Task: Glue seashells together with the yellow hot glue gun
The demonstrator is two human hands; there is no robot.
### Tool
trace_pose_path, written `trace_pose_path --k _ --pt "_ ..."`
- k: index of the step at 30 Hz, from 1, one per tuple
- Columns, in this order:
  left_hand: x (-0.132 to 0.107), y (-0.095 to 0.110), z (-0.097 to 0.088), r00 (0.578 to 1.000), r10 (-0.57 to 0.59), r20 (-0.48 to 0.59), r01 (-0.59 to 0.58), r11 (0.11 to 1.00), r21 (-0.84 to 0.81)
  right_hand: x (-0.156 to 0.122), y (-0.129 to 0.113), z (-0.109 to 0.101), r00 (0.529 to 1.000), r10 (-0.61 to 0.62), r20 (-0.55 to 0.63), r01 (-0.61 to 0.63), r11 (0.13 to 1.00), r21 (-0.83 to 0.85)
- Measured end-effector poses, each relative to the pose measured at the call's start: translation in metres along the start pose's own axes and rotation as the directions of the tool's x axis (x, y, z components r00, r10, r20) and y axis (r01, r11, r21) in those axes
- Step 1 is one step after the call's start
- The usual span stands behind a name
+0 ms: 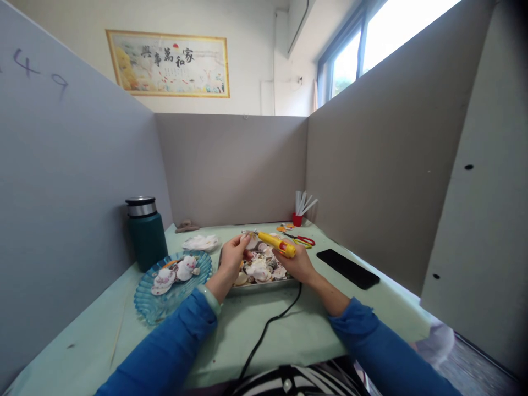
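- A pale green surface (231, 319)
- Shallow tray (264, 286) of shells (259, 270), mid-surface
- Scalloped blue plate (142, 300), left of the tray
- Dark green bottle (148, 242), upright behind the plate
- Whitish pile (201, 243), beyond the plate, unclear
- Red cup (297, 220), far right
- Scissors (305, 241), nearer than the cup
- Black phone-like slab (348, 268), right
- Black cord (268, 324), crossing the near part

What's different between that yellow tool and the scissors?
The yellow tool is raised in the right hand, while the scissors lie on the table. The yellow tool has one thick body, whereas the scissors have two looped handles. Both show yellow.
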State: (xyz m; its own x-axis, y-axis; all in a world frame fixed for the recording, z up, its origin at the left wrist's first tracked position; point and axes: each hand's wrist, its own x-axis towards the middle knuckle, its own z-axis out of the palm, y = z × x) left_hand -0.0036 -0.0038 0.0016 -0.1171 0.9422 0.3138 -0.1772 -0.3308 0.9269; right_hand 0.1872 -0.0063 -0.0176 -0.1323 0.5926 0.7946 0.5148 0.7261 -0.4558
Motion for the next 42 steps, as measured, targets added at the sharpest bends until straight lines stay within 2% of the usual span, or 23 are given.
trace_pose_path --k 25,42 --pt "0.0007 -0.0015 -0.0008 1.0 0.009 0.001 -0.009 1.0 -0.009 0.0004 -0.0011 -0.0003 0.999 0.005 -0.035 -0.005 1.0 -0.002" --pt "-0.0004 0.0002 0.0002 1.0 0.0 -0.015 0.0 1.0 -0.01 -0.0001 -0.0002 -0.0006 1.0 -0.007 0.0 0.007 1.0 -0.004"
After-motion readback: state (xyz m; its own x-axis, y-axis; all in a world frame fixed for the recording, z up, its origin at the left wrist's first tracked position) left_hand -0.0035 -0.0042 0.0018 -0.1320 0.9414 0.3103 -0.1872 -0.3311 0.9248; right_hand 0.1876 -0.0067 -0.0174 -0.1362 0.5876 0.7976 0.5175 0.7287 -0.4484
